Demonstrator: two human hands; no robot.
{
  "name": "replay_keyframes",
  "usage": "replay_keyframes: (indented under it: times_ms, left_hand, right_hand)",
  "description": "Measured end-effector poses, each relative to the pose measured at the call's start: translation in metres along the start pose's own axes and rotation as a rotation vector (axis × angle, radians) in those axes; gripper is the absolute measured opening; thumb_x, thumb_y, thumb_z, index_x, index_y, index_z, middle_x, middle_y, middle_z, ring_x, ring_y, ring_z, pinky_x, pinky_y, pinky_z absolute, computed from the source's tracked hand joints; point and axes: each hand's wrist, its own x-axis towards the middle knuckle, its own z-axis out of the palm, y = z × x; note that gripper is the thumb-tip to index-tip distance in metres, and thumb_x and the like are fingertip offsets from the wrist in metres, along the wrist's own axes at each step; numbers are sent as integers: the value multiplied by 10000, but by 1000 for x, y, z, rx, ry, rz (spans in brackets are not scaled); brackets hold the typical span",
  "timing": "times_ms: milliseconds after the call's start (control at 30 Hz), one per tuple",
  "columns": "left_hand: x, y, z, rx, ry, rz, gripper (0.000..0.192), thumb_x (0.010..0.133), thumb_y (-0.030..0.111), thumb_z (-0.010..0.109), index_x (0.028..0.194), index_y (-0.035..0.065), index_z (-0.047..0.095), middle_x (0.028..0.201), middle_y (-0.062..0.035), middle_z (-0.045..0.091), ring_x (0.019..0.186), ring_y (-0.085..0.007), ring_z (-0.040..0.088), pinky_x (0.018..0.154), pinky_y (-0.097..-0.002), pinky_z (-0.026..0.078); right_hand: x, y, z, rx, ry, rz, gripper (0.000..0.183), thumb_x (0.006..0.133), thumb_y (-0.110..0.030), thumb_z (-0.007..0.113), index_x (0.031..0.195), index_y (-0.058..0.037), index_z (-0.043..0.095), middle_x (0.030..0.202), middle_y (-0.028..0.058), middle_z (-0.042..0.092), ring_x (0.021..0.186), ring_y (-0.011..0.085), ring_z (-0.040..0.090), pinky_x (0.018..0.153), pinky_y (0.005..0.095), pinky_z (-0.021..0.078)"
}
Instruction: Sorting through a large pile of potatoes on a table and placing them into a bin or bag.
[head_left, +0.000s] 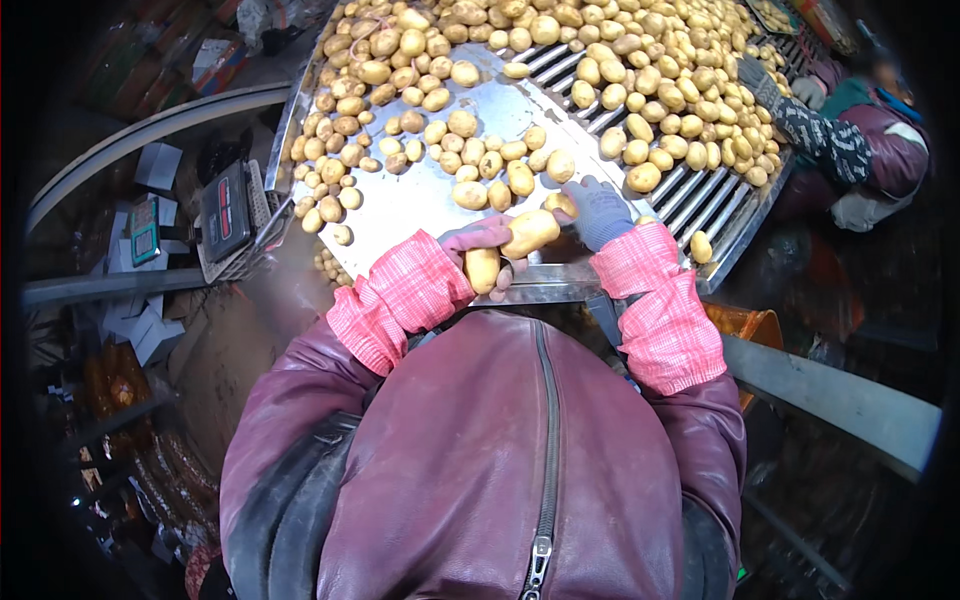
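Note:
My left hand (478, 235), in a pinkish-purple glove, is at the front edge of a metal sorting table (390, 202). It grips an upright oblong potato (481, 270), and a larger potato (531, 233) rests against its fingers. Just to the right, my gloved right hand (600, 211) has its fingertips on a smaller potato (559, 203); whether it grips that one is unclear. Beyond both hands a loose cluster of potatoes (491, 161) lies on the bare sheet metal. Pink checked sleeve covers wrap both forearms.
A large potato heap (675, 90) covers the far side and the slatted metal grate (694, 199) at right. At upper right a co-worker's gloved hand (759, 79) reaches into it. Left of the table are a dark scale-like device (226, 214) and a metal rail (150, 135).

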Motion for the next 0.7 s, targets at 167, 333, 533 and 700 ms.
replay_keyframes:
  times_ms: [167,333,533,700]
  left_hand:
    - [-23,15,6,63,-55,163,598,880,278,661,1366,38,410,1062,-231,613,693,-286,686,534,-382,588]
    - [-26,23,-2,46,-181,277,617,886,385,696,1344,47,458,1071,-174,608,708,-268,679,556,-358,579]
    - [-30,34,-43,-334,-32,409,612,948,516,563,1326,36,535,1282,-224,603,1215,-430,568,898,-556,531]
    - [-45,39,-3,-268,-59,529,611,926,535,567,1278,35,570,1226,-228,638,1263,-496,510,1005,-653,445]
  right_hand:
    - [4,0,-2,353,5,35,529,773,-491,733,1118,-106,619,1021,155,670,954,346,651,838,438,514]
    - [-2,-1,-4,590,105,29,475,730,-413,802,998,-61,631,891,126,673,827,274,672,721,391,527]
    - [-5,-54,-57,1453,29,-33,426,847,-306,772,1119,-28,600,960,57,639,803,76,591,615,209,468]
    - [22,-65,-57,851,-44,-105,397,889,-307,680,1231,-138,571,1079,110,595,832,217,654,712,359,548]
